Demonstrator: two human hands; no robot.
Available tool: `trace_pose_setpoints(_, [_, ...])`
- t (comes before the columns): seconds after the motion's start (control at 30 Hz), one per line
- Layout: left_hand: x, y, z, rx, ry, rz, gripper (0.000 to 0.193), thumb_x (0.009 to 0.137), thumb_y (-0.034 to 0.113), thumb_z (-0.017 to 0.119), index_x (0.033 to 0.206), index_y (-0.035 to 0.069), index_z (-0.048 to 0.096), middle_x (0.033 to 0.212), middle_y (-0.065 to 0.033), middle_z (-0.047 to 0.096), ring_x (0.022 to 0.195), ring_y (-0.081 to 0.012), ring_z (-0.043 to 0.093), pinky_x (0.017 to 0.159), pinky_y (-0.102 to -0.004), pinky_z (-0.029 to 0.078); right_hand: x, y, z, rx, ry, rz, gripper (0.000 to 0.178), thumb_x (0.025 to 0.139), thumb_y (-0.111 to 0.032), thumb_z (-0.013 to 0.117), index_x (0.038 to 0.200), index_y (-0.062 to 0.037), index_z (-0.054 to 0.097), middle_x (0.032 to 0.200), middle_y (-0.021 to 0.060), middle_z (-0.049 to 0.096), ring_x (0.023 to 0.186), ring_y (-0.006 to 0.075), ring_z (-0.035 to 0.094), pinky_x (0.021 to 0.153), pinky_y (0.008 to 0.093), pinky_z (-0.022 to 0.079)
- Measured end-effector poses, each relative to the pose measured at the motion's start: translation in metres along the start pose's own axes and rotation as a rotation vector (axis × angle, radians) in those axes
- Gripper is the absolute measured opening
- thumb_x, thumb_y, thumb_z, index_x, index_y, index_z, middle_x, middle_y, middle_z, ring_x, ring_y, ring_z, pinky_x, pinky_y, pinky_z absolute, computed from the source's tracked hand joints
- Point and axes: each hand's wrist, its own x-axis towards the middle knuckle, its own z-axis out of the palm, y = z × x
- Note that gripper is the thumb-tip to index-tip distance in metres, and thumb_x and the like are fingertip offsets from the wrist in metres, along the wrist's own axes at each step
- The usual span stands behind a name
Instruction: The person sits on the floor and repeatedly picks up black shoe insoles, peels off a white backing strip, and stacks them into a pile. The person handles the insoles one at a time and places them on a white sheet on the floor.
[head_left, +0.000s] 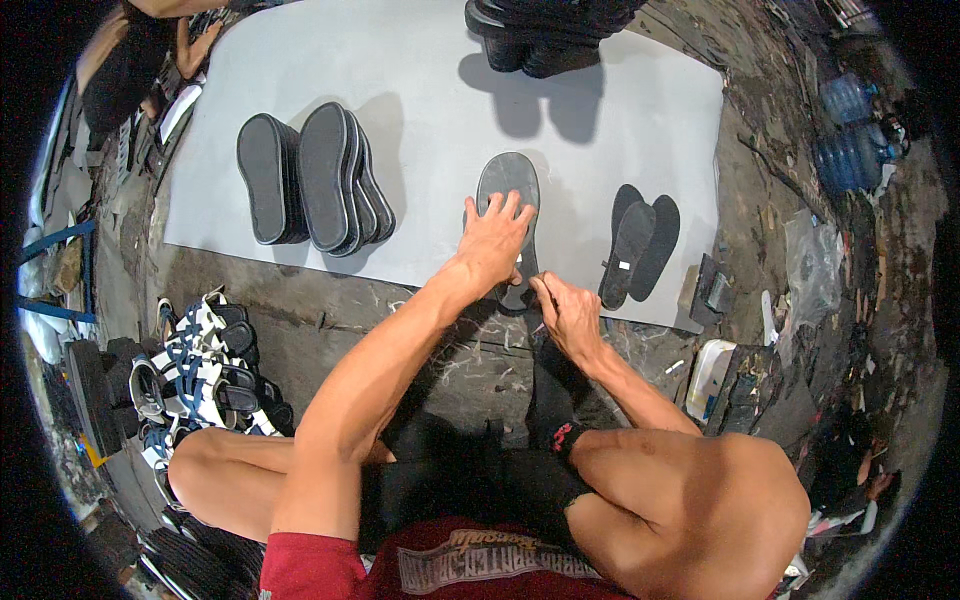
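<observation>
A dark grey shoe sole (508, 172) lies on the pale sheet, its heel end toward me at the sheet's near edge. My left hand (492, 240) rests on the middle of it, palm down with fingers spread. Beside the heel end, my right hand (570, 315) is closed, thumb and fingers pinched at the sole's right edge. What lies between those fingertips is too small to make out. To the right are two thin black insoles (657, 250), partly overlapping. On the left stand two stacks of dark soles, a left stack (268, 180) and a right stack (328, 175) with pale edges.
A tall pile of black soles (545, 35) stands at the sheet's far edge. White and navy sandals (205, 365) are heaped at my left. Blue plastic water jugs (850, 155) lie far right. Another person's hand (198, 48) shows at upper left. Scraps litter the floor.
</observation>
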Motion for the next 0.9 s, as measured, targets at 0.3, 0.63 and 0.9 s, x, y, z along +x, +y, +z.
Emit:
trace_pose_setpoints(0.3, [0.0,-0.001,-0.006,-0.009,-0.05,-0.029,0.118,0.061,0.045,0.108,0.159,0.012,0.049,0.167,-0.0138,0.046,0.157,-0.038,0.042,0.12,-0.0785,0.039,-0.029,-0.008,0.005,0.259,0.135,-0.039,0.013,0.108,-0.019,0.071,0.11,-0.007,0.078,0.087,0.017,0.077,0.072,0.0377,0.075,0.063,0.0463,0.057])
trace_pose_setpoints(0.63, [-0.001,-0.003,-0.005,-0.033,-0.067,-0.039,0.119,0.061,0.046,0.108,0.159,0.015,0.048,0.168,-0.0104,0.045,0.157,-0.0355,0.042,0.12,-0.0792,0.039,-0.021,0.001,0.0,0.243,0.133,0.005,0.016,0.11,-0.02,0.07,0.109,-0.0062,0.079,0.089,0.0193,0.077,0.074,0.0375,0.076,0.065,0.0458,0.057])
trace_pose_setpoints(0.9, [-0.005,-0.005,0.0,-0.033,-0.027,-0.041,0.122,0.06,0.048,0.107,0.16,0.014,0.047,0.167,-0.0104,0.046,0.155,-0.0369,0.044,0.118,-0.0797,0.04,-0.022,-0.005,-0.004,0.266,0.087,0.035,0.018,0.11,-0.019,0.069,0.109,-0.0046,0.079,0.092,0.0199,0.078,0.078,0.0382,0.078,0.068,0.0453,0.059])
